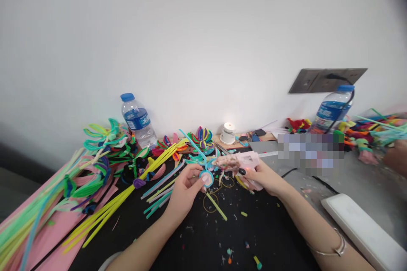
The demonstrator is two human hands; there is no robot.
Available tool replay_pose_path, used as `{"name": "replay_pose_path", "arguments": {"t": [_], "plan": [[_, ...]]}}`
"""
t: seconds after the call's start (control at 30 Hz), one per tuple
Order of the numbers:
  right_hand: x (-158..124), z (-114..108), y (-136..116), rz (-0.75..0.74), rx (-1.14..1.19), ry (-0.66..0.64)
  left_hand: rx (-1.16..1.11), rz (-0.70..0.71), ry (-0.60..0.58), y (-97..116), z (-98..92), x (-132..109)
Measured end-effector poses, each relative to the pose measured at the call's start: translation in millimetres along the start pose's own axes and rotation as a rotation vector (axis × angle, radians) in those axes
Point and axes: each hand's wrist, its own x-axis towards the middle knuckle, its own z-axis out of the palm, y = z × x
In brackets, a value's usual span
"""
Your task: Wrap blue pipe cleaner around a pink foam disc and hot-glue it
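The left hand (186,188) pinches the coiled disc (207,178); the right hand (265,178), clenched on the glue gun (240,161), should hold the nozzle off those fingertips.

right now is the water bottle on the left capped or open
Capped: the bottle has its blue cap sitting on the neck, and no open mouth shows.
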Motion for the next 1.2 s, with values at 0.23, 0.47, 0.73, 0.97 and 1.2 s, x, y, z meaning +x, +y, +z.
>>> {"name": "replay_pose_path", "arguments": {"t": [0.23, 0.47, 0.73, 0.97, 1.2], "plan": [[2.6, 5.2, 5.8, 0.064, -0.002, -0.075, -0.018, 0.021, -0.016, 0.3, -0.5, -0.3], [2.6, 6.3, 3.1, 0.065, 0.014, -0.099, -0.018, 0.027, -0.019, -0.4, -1.6, -1.0], [2.5, 7.0, 2.2, 0.078, 0.006, -0.093, -0.028, 0.028, -0.019, 2.6, -0.6, -2.3], [3.3, 3.8, 7.3, 0.07, 0.009, -0.089, -0.035, 0.039, -0.036, 0.1, -0.8, -1.2], [2.1, 3.6, 2.0, 0.075, 0.052, -0.089, -0.038, 0.052, -0.026, -0.1, -2.9, -0.9]]}}
